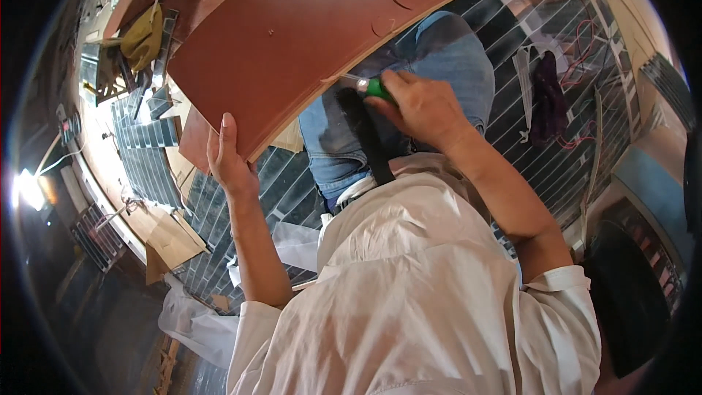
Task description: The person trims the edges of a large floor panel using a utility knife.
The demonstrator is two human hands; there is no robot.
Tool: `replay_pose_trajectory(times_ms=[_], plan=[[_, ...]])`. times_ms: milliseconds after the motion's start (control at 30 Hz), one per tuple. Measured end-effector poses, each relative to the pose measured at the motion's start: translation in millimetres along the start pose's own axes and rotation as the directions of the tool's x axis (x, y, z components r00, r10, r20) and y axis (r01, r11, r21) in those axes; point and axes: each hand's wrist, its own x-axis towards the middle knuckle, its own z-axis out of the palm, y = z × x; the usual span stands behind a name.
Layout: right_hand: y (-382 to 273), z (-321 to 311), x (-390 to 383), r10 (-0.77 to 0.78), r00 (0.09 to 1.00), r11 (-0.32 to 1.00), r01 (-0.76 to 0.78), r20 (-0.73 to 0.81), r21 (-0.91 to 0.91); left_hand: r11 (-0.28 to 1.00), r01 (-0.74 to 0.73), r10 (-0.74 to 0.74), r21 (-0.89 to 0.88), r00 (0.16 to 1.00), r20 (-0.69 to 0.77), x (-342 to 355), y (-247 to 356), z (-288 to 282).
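A large reddish-brown board (292,36) spans the upper middle, its pale edge toward me and a few dark curved shavings or marks on its top. My left hand (232,157) is closed on the board's near left corner, thumb on the upper face. In my right hand (424,108) is a green-handled screwdriver (376,88), fingers wrapped round the handle. Its thin metal shaft points left and meets the board's near edge; the exact tip is hard to make out. A black strap (363,132) hangs over my jeans just below the tool.
Dark tiles with pale joints cover the floor (556,175). Left of the board lie an olive cloth pouch (142,38) and cardboard pieces (175,238). A dark purple cloth (548,91) and red wires (581,51) lie at the right. White plastic sheeting (197,322) spreads at lower left.
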Motion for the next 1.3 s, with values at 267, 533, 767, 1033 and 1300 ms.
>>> replay_pose_trajectory(times_ms=[267, 533, 767, 1033, 1300], plan=[[75, -20, 1, 0.205, 0.979, 0.967, -0.203, 0.0, -0.152, 0.998, 0.06, -0.06, 0.006, 0.998, -0.002, 6, -7, -11], [110, -30, 7, 0.113, 0.993, 0.979, -0.114, -0.021, -0.169, 1.0, 0.018, -0.018, 0.002, 1.0, -0.01, -1, 3, 4], [99, -27, 5, 0.047, 0.998, 0.987, -0.054, -0.045, -0.15, 0.996, 0.084, -0.084, 0.005, 0.995, -0.062, 1, -3, -3], [156, -40, 12, 0.015, 0.999, 0.984, -0.02, -0.031, -0.176, 0.994, 0.092, -0.09, -0.06, 0.995, 0.04, 6, -7, -13], [272, -82, 9, 0.416, 0.906, 0.868, -0.422, -0.081, -0.263, 0.991, 0.13, -0.13, 0.034, 0.991, -0.008, 11, -12, -19]])
